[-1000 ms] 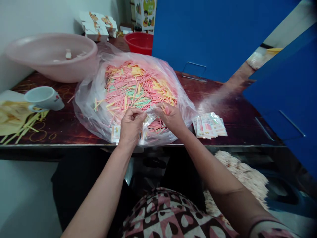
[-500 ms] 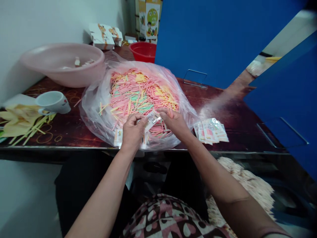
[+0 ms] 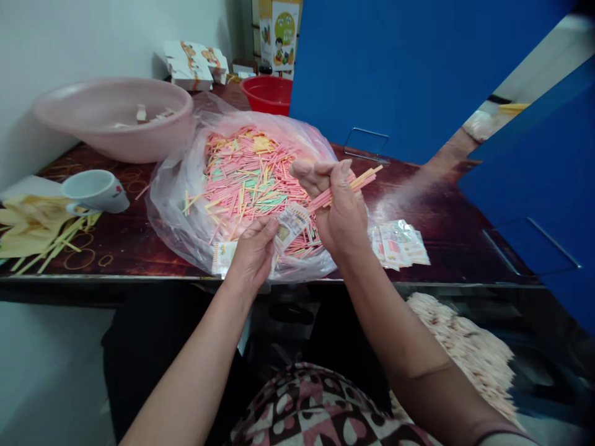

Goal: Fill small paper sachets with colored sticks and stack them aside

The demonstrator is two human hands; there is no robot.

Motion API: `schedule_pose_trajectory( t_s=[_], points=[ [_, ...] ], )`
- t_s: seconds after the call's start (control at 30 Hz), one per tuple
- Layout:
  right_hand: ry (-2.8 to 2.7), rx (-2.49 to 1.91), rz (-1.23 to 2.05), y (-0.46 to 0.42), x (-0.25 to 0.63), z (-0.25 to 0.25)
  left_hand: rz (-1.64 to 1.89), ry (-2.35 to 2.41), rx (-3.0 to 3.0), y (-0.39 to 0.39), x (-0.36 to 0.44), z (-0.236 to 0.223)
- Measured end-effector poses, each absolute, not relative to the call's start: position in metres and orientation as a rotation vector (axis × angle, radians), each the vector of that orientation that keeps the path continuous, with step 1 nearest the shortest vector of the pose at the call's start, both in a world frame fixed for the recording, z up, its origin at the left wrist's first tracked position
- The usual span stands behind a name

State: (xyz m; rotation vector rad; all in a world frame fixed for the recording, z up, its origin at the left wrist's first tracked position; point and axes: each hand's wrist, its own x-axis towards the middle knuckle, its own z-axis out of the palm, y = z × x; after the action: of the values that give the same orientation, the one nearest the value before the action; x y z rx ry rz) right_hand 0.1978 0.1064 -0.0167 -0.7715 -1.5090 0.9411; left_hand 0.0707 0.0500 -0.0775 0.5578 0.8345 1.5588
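Note:
My left hand (image 3: 255, 251) pinches a small printed clear packet (image 3: 292, 224) at its lower left side. A bundle of thin pink and yellow sticks (image 3: 356, 184) lies under the thumb of my right hand (image 3: 341, 207), its lower ends close to the packet's top edge. Whether those ends are inside the packet I cannot tell. Beneath both hands, a large clear plastic bag (image 3: 174, 204) spreads open, heaped with loose pink, yellow and green sticks (image 3: 246, 170). Another printed packet (image 3: 224, 257) lies at the bag's front edge, partly behind my left hand.
Several packets (image 3: 400, 243) lie overlapped at the right. To the left are a white cup (image 3: 90, 189), a pink basin (image 3: 134, 139) and yellow strips (image 3: 56, 241). A red basin (image 3: 267, 93) and white boxes (image 3: 190, 65) stand behind. Blue panels (image 3: 395, 74) bound the right side.
My right hand has turned palm up and risen from the packet, and a bundle of sticks now shows in it. My left hand still holds the packet, now tilted more upright.

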Motion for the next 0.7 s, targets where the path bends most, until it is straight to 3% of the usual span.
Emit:
schedule_pose_trajectory(
  t_s=[0.17, 0.57, 0.7],
  points=[
    [-1.543, -0.819, 0.928, 0.103, 0.189, -0.025, 1.544, 0.840, 0.537, 0.049, 0.074, -0.076],
    [-1.432, -0.754, 1.389, 0.100, 0.194, -0.045, 1.554, 0.818, 0.409, 0.046, 0.077, -0.071],
    [-1.298, -0.699, 1.411, 0.100, 0.191, -0.050, 1.551, 0.802, 0.398, 0.047, 0.079, -0.073]
  ],
)
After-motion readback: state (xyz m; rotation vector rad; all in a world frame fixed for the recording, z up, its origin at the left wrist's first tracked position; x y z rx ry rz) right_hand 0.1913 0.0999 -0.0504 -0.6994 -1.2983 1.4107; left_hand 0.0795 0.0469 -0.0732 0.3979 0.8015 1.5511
